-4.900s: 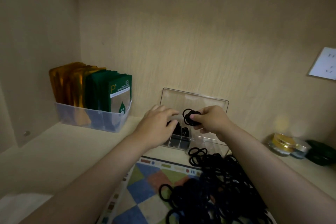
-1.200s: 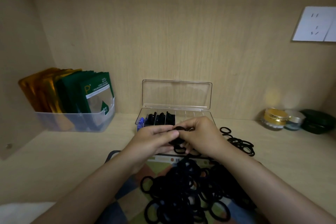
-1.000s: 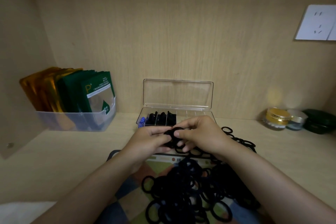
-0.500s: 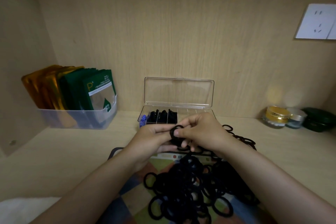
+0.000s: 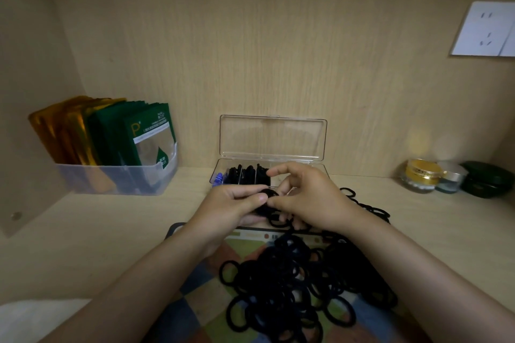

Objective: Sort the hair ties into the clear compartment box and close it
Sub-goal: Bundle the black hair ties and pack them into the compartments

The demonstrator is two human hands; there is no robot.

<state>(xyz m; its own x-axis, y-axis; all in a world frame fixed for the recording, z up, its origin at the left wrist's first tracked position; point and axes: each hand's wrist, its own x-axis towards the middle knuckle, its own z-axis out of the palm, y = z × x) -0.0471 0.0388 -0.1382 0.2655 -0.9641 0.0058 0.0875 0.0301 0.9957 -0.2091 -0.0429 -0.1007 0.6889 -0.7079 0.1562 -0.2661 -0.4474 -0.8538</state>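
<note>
The clear compartment box (image 5: 323, 168) stands against the back wall with its lid (image 5: 273, 138) raised. Black hair ties fill several of its left compartments (image 5: 248, 175). In front of the box my left hand (image 5: 231, 207) and my right hand (image 5: 309, 198) meet and pinch a small bunch of black hair ties (image 5: 267, 200) between them. My right index finger is lifted toward the box. A large pile of loose black hair ties (image 5: 295, 281) lies on a checkered mat (image 5: 200, 287) below my hands; more ties (image 5: 370, 209) trail off to the right.
A translucent bin (image 5: 117, 178) with gold and green sachets stands at the left. Three small jars, gold (image 5: 422, 174), silver (image 5: 452, 177) and dark green (image 5: 486, 178), sit at the right. A wall socket (image 5: 486, 29) is on the back panel. A white cloth (image 5: 33, 317) lies at the lower left.
My hands have left the box, come down to the pile and gathered a bunch of ties; over the last second they lifted it slightly, and my right index finger has risen.
</note>
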